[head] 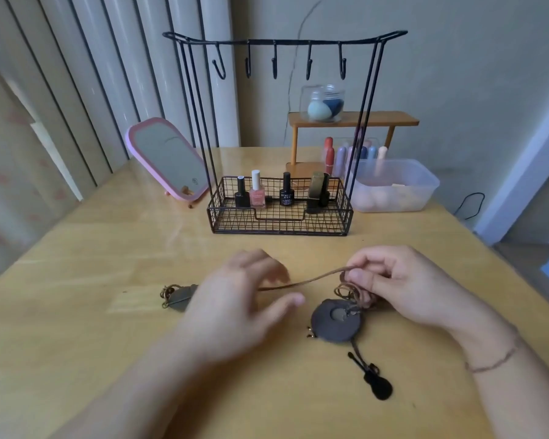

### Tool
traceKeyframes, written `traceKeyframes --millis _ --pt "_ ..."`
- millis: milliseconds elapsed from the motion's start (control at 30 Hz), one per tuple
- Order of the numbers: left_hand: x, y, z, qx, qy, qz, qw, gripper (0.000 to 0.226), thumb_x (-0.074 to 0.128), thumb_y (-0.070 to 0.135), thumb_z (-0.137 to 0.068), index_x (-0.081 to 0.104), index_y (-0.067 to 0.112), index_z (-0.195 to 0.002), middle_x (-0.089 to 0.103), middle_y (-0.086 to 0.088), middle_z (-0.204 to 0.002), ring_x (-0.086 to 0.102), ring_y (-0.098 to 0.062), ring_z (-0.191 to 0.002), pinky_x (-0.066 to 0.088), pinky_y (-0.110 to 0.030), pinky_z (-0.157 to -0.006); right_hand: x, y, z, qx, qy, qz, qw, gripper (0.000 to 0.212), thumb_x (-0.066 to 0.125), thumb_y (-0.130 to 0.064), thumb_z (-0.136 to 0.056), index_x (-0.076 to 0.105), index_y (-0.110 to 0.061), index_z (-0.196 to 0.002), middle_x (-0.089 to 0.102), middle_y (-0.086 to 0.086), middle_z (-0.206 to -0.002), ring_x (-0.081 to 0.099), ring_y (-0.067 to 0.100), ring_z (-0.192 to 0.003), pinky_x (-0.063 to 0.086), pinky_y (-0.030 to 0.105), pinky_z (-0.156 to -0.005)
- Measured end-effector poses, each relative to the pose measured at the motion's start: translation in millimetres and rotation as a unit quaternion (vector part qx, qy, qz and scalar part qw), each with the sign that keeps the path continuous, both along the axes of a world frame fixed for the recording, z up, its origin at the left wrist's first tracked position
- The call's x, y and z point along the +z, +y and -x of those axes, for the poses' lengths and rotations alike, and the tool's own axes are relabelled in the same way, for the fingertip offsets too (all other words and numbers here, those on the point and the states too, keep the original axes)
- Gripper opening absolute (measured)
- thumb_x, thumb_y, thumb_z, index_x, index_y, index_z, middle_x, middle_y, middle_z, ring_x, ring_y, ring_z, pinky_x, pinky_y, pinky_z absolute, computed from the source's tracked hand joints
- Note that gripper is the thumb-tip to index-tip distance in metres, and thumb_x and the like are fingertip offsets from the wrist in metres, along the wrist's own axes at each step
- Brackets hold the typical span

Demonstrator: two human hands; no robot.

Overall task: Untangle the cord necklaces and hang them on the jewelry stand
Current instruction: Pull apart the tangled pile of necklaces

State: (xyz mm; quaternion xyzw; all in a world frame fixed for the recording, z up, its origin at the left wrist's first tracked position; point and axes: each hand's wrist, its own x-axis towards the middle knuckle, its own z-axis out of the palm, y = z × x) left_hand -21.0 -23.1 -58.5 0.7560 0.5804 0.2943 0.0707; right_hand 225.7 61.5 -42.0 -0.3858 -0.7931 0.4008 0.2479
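While right hand pinches, cord runs leftward (taut).

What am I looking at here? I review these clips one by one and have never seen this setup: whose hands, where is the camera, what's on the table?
There is no machine: a person wears a camera on the head, looking down at their own two bare hands. The right hand pinches a brown cord that stretches across to the left hand, which is blurred, so its grip is unclear. On the wooden table lie a round dark pendant, a black guitar-shaped pendant and a grey pendant partly behind the left hand. Further back stands the black wire jewelry stand; its hooks are bare, and nail polish bottles sit in its basket. A pink mirror stands to its left.
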Motion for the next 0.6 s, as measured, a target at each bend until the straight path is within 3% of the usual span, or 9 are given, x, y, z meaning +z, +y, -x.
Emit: traceKeyframes --millis 100,200,267,367,433,467,533,600 --pt "0.1 -10.7 -33.2 -0.07 0.0 -0.013 0.997 0.049 0.05 0.076 -0.082 0.059 0.032 -0.101 0.057 0.017 -0.095 0.055 -0.007 -0.092 0.051 -0.036 -0.078 5.2 -4.7 0.0 0.072 0.108 0.037 0.991 0.018 0.064 -0.026 -0.088 0.073 -0.011 -0.084 0.07 0.012 -0.07 0.065 0.017 -0.068 0.052 0.025 -0.069" --pt "-3.9 -11.2 -44.3 -0.039 -0.084 -0.1 0.991 0.055 0.061 0.067 -0.082 0.048 0.025 -0.116 0.047 0.015 -0.104 0.048 -0.002 -0.096 0.047 -0.027 -0.084 5.6 -10.2 4.1 0.151 0.145 0.024 0.978 0.028 0.069 -0.046 -0.087 0.074 -0.018 -0.08 0.063 0.002 -0.089 0.059 0.018 -0.081 0.049 0.029 -0.076" --pt "-2.8 -8.8 -43.8 -0.014 -0.105 -0.149 0.983 0.056 0.06 0.061 -0.085 0.045 0.022 -0.122 0.044 0.011 -0.112 0.046 -0.007 -0.105 0.042 -0.025 -0.093 4.1 -11.2 7.4 0.166 0.154 0.021 0.974 0.028 0.066 -0.052 -0.087 0.07 -0.025 -0.078 0.054 -0.004 -0.098 0.053 0.016 -0.085 0.044 0.029 -0.079" --pt "2.9 -5.6 -42.6 0.011 -0.021 -0.18 0.983 0.032 0.048 0.05 -0.096 0.063 0.022 -0.098 0.057 0.011 -0.107 0.049 -0.019 -0.101 0.043 -0.041 -0.087 2.2 -10.2 10.9 0.142 0.156 0.014 0.977 0.036 0.054 -0.06 -0.09 0.065 -0.027 -0.082 0.055 -0.007 -0.098 0.05 0.014 -0.084 0.04 0.023 -0.079" --pt "6.0 -5.0 -40.9 -0.003 -0.031 -0.17 0.985 0.035 0.043 0.043 -0.1 0.064 0.02 -0.084 0.061 0.012 -0.09 0.05 -0.014 -0.086 0.043 -0.034 -0.077 3.5 -10.3 11.0 0.13 0.166 0.027 0.977 0.045 0.05 -0.065 -0.09 0.066 -0.022 -0.089 0.058 -0.006 -0.094 0.052 0.008 -0.085 0.04 0.018 -0.081" --pt "7.3 -5.4 -41.0 -0.02 -0.073 -0.143 0.987 0.036 0.043 0.042 -0.1 0.063 0.021 -0.08 0.061 0.013 -0.08 0.051 -0.008 -0.077 0.042 -0.025 -0.071 4.4 -10.4 10.3 0.129 0.168 0.032 0.977 0.048 0.05 -0.066 -0.089 0.067 -0.021 -0.089 0.06 -0.004 -0.092 0.053 0.008 -0.085 0.041 0.019 -0.081" --pt "9.7 -6.8 -41.7 -0.063 -0.236 -0.045 0.969 0.037 0.045 0.044 -0.099 0.054 0.022 -0.07 0.056 0.012 -0.061 0.046 -0.001 -0.055 0.036 -0.015 -0.055 7.8 -10.3 7.8 0.124 0.179 0.043 0.975 0.046 0.052 -0.069 -0.086 0.068 -0.026 -0.084 0.061 -0.001 -0.087 0.055 0.013 -0.084 0.043 0.028 -0.081" --pt "12.1 -6.2 -39.1 -0.115 -0.409 0.033 0.905 0.039 0.051 0.048 -0.094 0.044 0.023 -0.065 0.042 0.01 -0.052 0.034 -0.004 -0.046 0.031 -0.016 -0.048 11.5 -8.8 3.1 0.108 0.197 0.053 0.973 0.046 0.056 -0.069 -0.084 0.069 -0.025 -0.079 0.061 0.005 -0.085 0.054 0.03 -0.082 0.044 0.038 -0.08"
